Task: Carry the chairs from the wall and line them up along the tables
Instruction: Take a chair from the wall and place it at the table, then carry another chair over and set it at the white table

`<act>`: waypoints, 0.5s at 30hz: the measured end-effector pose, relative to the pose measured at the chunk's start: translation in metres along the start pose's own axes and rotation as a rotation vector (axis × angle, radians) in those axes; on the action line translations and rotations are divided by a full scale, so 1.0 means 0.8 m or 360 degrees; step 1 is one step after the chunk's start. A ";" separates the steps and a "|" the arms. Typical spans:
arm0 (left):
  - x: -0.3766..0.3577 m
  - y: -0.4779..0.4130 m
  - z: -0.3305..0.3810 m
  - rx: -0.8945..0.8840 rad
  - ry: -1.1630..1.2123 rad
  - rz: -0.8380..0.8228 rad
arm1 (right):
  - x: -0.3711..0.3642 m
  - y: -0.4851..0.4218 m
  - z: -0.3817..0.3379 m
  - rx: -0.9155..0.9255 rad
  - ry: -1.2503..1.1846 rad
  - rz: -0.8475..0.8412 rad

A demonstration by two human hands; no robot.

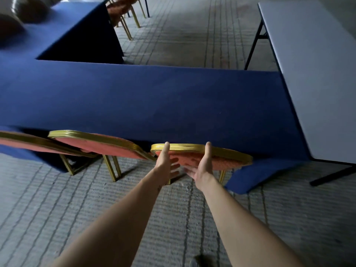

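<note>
Left hand (pixel 166 163), right hand (pixel 204 165): fingers splayed flat against third chair (pixel 225 160) at table (pixel 154 97) (two chairs (pixel 100 145) placed leftward; row likely unfinished).

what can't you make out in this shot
Head view:
1. Rightmost chair: seat hidden by its backrest and the blue tablecloth.
2. Leftmost chair: cut off by the left edge.
3. Dark rounded things, top left: too blurred to name.
4. Shoe: cut by the bottom edge.

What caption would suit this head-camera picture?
The left hand and right hand rest on a red chair at the blue-draped table.
</note>
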State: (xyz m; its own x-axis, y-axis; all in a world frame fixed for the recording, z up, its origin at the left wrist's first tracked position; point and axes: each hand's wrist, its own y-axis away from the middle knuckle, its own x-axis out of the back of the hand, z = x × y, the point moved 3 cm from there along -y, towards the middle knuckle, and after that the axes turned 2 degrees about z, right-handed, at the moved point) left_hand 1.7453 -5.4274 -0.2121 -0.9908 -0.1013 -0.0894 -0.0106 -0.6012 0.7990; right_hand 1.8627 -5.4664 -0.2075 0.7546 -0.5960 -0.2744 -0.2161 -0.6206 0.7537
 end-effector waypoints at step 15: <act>0.368 0.196 0.015 -0.0502 0.0895 0.0321 | -0.266 0.194 0.172 -0.0099 0.0310 -0.0805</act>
State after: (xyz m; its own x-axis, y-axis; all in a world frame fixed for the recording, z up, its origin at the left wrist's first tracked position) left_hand 1.4500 -5.5420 -0.1064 -0.7476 -0.5818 -0.3204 0.2918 -0.7211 0.6284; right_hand 1.5835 -5.5059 -0.1142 0.8572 -0.1218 -0.5004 0.2360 -0.7707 0.5919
